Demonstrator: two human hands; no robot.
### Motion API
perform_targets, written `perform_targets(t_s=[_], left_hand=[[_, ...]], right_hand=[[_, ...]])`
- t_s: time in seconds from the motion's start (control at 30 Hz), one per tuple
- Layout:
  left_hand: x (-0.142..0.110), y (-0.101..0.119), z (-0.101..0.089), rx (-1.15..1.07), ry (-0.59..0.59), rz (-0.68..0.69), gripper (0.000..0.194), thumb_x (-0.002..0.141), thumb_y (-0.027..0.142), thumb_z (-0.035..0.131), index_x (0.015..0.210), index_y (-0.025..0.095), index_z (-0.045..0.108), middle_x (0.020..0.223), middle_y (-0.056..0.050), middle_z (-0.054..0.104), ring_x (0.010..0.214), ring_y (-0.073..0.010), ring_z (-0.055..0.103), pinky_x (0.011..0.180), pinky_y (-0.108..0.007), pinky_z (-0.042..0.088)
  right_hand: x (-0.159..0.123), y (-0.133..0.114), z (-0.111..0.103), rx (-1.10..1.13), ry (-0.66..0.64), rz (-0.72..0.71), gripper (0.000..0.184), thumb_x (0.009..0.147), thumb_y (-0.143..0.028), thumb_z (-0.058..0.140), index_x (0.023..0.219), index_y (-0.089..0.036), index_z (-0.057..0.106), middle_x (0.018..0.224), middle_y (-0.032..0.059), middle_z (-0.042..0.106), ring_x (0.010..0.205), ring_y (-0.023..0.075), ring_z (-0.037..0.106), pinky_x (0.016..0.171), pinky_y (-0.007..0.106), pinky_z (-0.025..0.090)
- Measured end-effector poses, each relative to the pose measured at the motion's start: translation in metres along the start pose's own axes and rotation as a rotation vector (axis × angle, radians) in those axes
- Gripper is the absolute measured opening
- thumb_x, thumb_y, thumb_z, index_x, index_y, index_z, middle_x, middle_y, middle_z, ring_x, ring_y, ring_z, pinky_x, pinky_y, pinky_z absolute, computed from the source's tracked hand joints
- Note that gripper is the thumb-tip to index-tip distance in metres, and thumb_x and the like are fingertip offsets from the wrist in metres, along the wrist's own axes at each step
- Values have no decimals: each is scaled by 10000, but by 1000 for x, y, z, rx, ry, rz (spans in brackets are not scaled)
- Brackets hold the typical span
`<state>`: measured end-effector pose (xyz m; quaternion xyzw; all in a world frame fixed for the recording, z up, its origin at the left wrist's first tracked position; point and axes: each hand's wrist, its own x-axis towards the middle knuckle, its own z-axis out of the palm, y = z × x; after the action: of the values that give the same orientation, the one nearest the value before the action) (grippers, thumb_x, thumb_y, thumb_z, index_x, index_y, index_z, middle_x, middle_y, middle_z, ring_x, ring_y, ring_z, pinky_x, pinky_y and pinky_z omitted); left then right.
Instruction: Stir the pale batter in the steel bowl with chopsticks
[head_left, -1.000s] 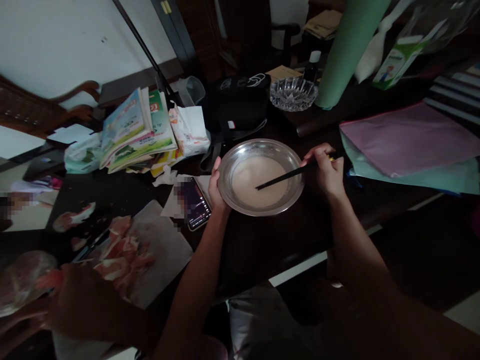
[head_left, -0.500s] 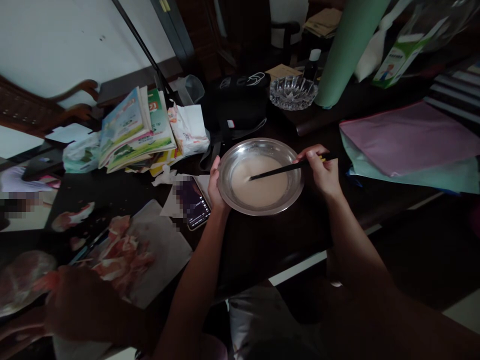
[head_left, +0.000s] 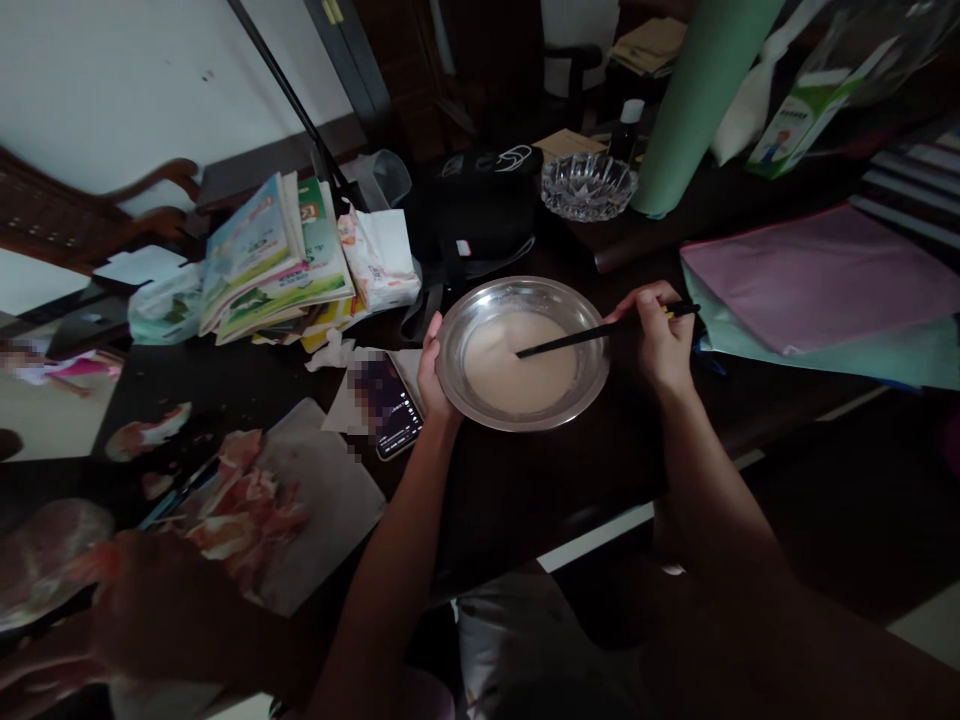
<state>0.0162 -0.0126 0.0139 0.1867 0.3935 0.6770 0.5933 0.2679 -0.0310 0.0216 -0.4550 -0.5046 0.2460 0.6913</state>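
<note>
A round metal bowl (head_left: 480, 300) with pale, creamy liquid sits on the dark table (head_left: 525, 480). My left hand (head_left: 430, 375) grips the bowl's left rim, thumb over the edge. My right hand (head_left: 654, 335) is closed on dark chopsticks (head_left: 570, 341), whose tips dip into the liquid near the bowl's middle. A phone (head_left: 386, 405) lies just left of the bowl, beside my left hand.
Another person's hand (head_left: 161, 610) is at the lower left by a cutting board (head_left: 330, 500) with raw meat. Books (head_left: 270, 260), a glass dish (head_left: 587, 186), a green roll (head_left: 694, 100) and pink and green paper sheets (head_left: 817, 280) crowd the table.
The chopstick tips have swept round inside the liquid: lower middle, then left, now back near the middle. My right hand shifted slightly right. My left hand stayed on the rim.
</note>
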Motion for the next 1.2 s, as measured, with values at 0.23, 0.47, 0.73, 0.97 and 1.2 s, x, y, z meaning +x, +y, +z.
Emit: perform_targets(t_s=[0.23, 0.47, 0.73, 0.97, 1.2], left_hand=[[2, 0, -1, -4, -10, 15, 288, 933, 157, 465, 1070, 224, 710, 1073, -5, 753, 1038, -136, 674, 1031, -278, 470], [6, -3, -7, 43, -27, 37, 249, 880, 252, 575, 1083, 252, 719, 1112, -18, 746, 1142, -179, 655, 1056, -302, 448], [2, -1, -2, -26, -8, 10, 282, 913, 170, 490, 1078, 210, 714, 1056, -19, 760, 1018, -147, 684, 1018, -289, 467], [2, -1, -2, 1, 2, 3, 278, 922, 190, 507, 1089, 231, 725, 1050, -1, 764, 1042, -138, 678, 978, -248, 484], [3, -1, -4, -7, -9, -2, 331, 988, 172, 417, 1082, 229, 729, 1061, 16, 759, 1114, -144, 664, 1016, -278, 465]], right_hand=[[0, -1, 1, 12, -99, 12, 348, 874, -561, 658, 757, -235, 681, 701, -6, 682, 684, 152, 665, 717, 326, 540], [0, -1, 0, 37, -86, 30, 374, 874, -594, 636, 757, -240, 658, 638, -19, 642, 592, 151, 633, 638, 327, 537], [1, 0, -1, 65, 16, -8, 352, 893, -542, 645, 729, -231, 660, 615, -29, 631, 561, 129, 614, 617, 302, 517], [1, 2, -1, 24, -103, -8, 337, 881, -539, 664, 766, -224, 697, 692, -10, 692, 681, 147, 673, 705, 314, 541], [0, 2, 0, 95, -61, 19, 340, 890, -538, 652, 734, -236, 673, 598, -38, 624, 546, 122, 610, 601, 293, 514]])
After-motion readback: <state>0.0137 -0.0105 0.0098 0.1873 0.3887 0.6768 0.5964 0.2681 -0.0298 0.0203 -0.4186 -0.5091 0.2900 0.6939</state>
